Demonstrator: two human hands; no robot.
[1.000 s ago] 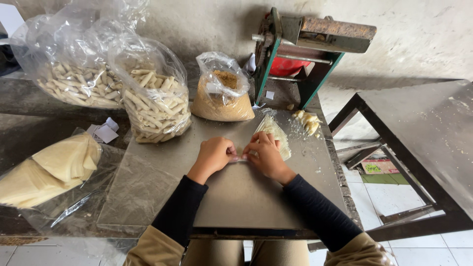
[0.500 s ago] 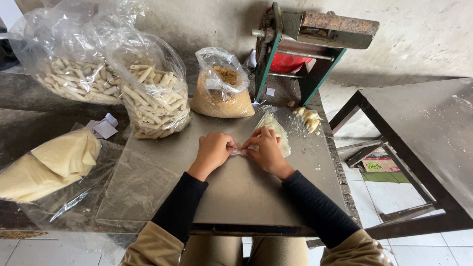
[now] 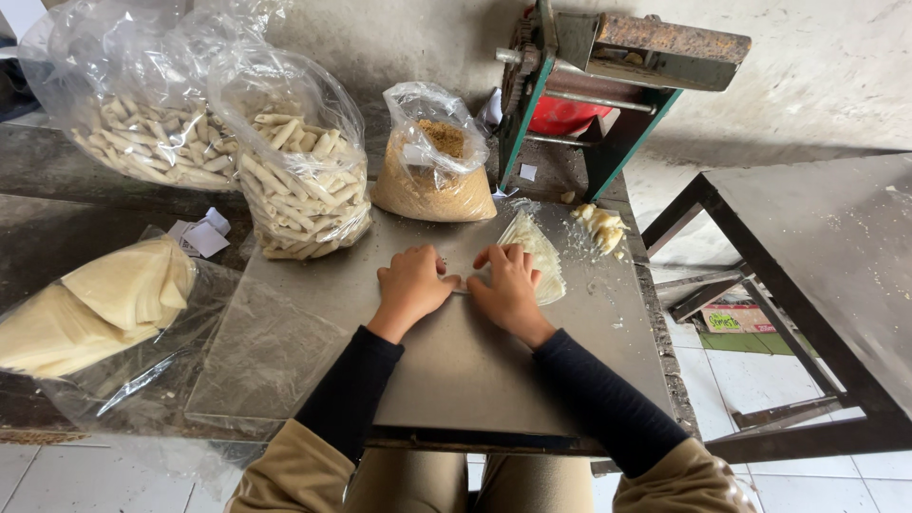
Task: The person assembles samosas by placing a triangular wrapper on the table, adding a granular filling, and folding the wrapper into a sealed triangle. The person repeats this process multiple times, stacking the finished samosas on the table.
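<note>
Pale pastry is being pressed flat on a grey metal worktop [image 3: 456, 370] by two bare hands.

A small wrapper piece [image 3: 465, 284], barely visible between the fingertips, is being pinched at the middle of the worktop: the left hand [image 3: 410, 285] is being kept curled with its fingers bent down onto the piece, and the right hand [image 3: 506, 285] is being held likewise, half closed, fingertips meeting those of the left. A stack of thin triangular wrappers [image 3: 537, 256] is being partly covered by the right hand. Bits of filling [image 3: 600, 226] are lying just beyond the stack. Rolled pastry sticks are being kept in two clear plastic bags [image 3: 304, 180] at the back left, beside a bag of breadcrumbs [image 3: 432, 171] and a green-framed hand-cranked machine [image 3: 608, 85]. Folded pastry sheets in plastic [image 3: 95, 304] are lying well to the left.
</note>
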